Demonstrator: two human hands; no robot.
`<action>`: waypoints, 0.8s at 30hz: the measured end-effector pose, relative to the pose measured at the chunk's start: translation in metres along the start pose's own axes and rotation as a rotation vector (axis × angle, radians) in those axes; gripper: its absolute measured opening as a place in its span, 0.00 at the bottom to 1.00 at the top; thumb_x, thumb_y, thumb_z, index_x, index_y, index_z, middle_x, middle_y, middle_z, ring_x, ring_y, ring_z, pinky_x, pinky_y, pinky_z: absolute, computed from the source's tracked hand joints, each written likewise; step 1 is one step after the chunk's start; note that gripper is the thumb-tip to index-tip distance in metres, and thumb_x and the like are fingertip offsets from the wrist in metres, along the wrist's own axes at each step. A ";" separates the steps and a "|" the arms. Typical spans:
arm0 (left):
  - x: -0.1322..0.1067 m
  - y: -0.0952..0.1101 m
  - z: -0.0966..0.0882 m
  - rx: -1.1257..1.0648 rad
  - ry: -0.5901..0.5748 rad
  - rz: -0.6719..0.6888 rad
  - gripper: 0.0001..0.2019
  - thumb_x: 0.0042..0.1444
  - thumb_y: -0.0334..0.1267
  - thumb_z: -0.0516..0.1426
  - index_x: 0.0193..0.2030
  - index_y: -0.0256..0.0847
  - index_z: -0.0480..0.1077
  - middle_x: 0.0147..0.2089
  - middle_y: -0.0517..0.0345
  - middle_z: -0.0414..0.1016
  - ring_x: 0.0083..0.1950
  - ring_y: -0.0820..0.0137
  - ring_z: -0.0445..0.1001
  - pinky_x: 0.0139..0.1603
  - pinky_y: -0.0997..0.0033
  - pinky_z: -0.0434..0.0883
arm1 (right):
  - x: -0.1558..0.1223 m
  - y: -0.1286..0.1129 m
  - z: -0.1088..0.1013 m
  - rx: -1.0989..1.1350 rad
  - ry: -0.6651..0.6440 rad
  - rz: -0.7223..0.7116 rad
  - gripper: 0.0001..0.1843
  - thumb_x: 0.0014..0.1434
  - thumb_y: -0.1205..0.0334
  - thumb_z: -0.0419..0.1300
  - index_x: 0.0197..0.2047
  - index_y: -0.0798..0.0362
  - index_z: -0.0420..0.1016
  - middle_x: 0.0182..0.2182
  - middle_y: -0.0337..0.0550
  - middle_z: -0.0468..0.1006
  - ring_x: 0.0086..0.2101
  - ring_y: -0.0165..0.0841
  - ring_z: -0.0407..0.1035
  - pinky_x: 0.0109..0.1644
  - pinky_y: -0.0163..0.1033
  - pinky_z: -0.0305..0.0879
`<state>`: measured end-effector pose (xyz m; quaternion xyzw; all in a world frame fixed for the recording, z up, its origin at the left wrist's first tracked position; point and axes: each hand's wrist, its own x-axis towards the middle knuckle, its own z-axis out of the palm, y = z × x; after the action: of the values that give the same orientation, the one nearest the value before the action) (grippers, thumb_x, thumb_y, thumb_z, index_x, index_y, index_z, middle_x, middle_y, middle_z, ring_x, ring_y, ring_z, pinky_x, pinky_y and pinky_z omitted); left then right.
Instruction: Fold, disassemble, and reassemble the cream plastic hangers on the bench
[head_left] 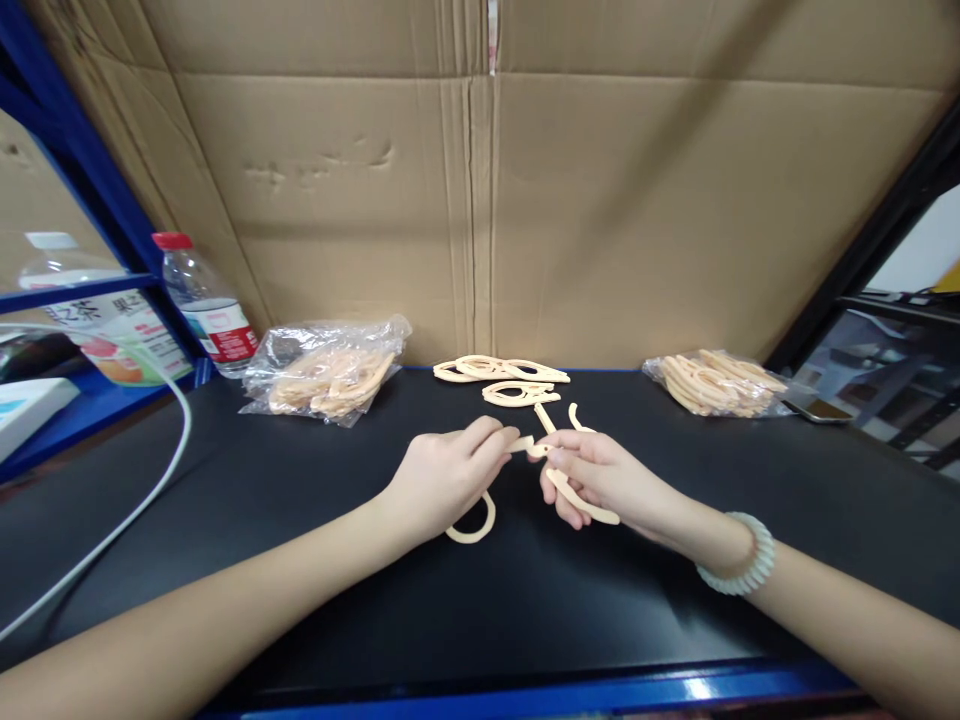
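The left hand (450,476) pinches a pale plastic hanger part (520,444). Just beside it, the right hand (609,468) has its fingers closed around a curved hanger arm (589,505).

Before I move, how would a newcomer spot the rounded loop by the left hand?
Start at the black tabletop, then find the left hand over it. Peeking out beneath is the pale rounded loop. Unlike the back loops by the cardboard, it is partly covered by that hand.
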<state>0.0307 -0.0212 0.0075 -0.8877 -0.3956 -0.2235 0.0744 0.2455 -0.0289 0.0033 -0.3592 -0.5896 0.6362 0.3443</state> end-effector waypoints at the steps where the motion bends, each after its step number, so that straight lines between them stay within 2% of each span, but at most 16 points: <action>1: 0.000 0.001 0.000 0.040 -0.033 0.041 0.15 0.66 0.36 0.46 0.51 0.43 0.71 0.43 0.51 0.78 0.37 0.65 0.77 0.30 0.74 0.65 | -0.001 0.001 0.001 -0.012 -0.033 0.012 0.20 0.59 0.46 0.59 0.41 0.55 0.65 0.23 0.37 0.74 0.16 0.24 0.65 0.17 0.28 0.56; 4: 0.002 0.004 -0.002 0.083 -0.110 0.134 0.16 0.66 0.33 0.44 0.47 0.41 0.72 0.34 0.52 0.76 0.32 0.66 0.76 0.26 0.75 0.62 | -0.003 0.003 0.005 -0.040 -0.077 0.053 0.20 0.60 0.44 0.57 0.40 0.55 0.66 0.20 0.35 0.73 0.14 0.23 0.64 0.15 0.27 0.53; 9: 0.002 0.009 -0.005 0.105 -0.133 0.215 0.16 0.63 0.28 0.43 0.42 0.37 0.71 0.29 0.52 0.72 0.24 0.68 0.71 0.20 0.74 0.59 | -0.006 -0.001 0.010 -0.129 -0.063 0.108 0.21 0.59 0.44 0.56 0.37 0.56 0.68 0.16 0.33 0.71 0.10 0.23 0.60 0.11 0.26 0.49; 13: 0.000 0.010 -0.004 0.169 -0.129 0.261 0.13 0.62 0.26 0.44 0.39 0.37 0.69 0.28 0.52 0.72 0.22 0.68 0.70 0.18 0.75 0.60 | -0.007 -0.003 0.013 -0.237 -0.008 0.077 0.19 0.59 0.46 0.55 0.34 0.56 0.68 0.14 0.31 0.68 0.09 0.22 0.58 0.10 0.25 0.48; 19: -0.001 0.014 -0.009 0.386 -0.127 0.319 0.10 0.60 0.22 0.46 0.40 0.35 0.65 0.29 0.56 0.72 0.21 0.68 0.72 0.17 0.75 0.64 | -0.008 -0.004 0.017 -0.319 0.038 0.029 0.16 0.61 0.51 0.53 0.32 0.55 0.68 0.14 0.31 0.67 0.09 0.22 0.59 0.10 0.25 0.47; 24: -0.002 0.019 -0.013 0.435 -0.107 0.311 0.10 0.60 0.21 0.46 0.38 0.35 0.65 0.26 0.58 0.71 0.19 0.68 0.72 0.15 0.75 0.64 | -0.012 -0.004 0.019 -0.401 0.078 -0.026 0.17 0.63 0.50 0.51 0.31 0.54 0.67 0.15 0.31 0.68 0.09 0.23 0.60 0.11 0.26 0.49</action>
<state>0.0393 -0.0393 0.0191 -0.9115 -0.2967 -0.0721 0.2756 0.2347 -0.0487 0.0091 -0.4372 -0.6954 0.4871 0.2966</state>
